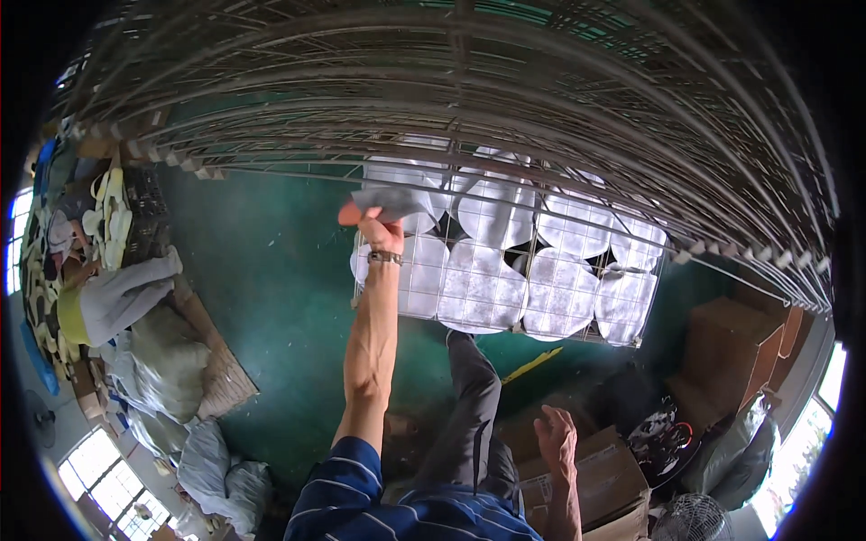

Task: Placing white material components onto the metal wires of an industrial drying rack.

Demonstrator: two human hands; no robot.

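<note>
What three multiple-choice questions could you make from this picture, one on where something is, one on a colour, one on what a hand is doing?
1. Where do the pale round pieces lie?
A. on the wire rack
B. inside the cardboard box
C. on the sacks

2. What colour is the floor?
A. red
B. green
C. white

3. What is the left hand doing?
A. hanging empty
B. resting on the box
C. raised, pinching a pale piece

Answers: 1 A, the discs lie in rows on the wire grid. 2 B, the floor shows dark green. 3 C, the arm reaches up and the fingers grip the piece; the right hand hangs open.
</note>
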